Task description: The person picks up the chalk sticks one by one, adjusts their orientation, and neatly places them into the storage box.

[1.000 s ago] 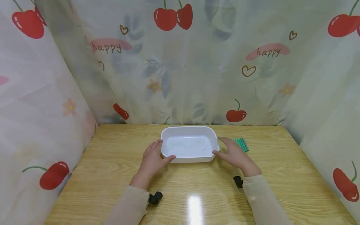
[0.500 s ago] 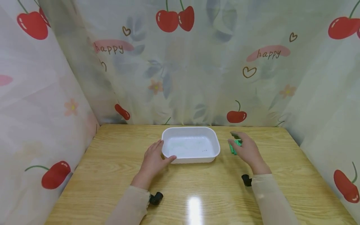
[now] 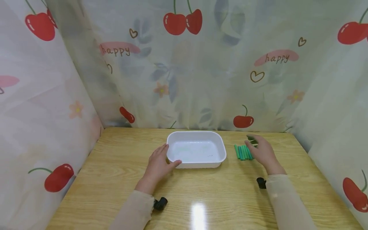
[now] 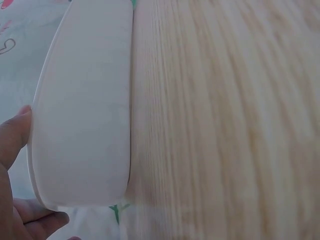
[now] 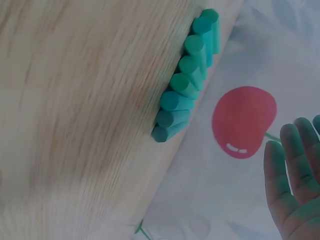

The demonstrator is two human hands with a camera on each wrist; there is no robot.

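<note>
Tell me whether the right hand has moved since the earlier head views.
Yes: the right hand has moved rightward, away from the white tray, which stays put on the table.

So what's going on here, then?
A person's left hand holds the near left corner of a white rectangular plastic-looking tub on a wood-grain table. Their right hand, holding nothing, is beside a row of green and teal cylindrical chalk-like sticks. The sticks lie on the table to the tub's right; none is inside it.
</note>
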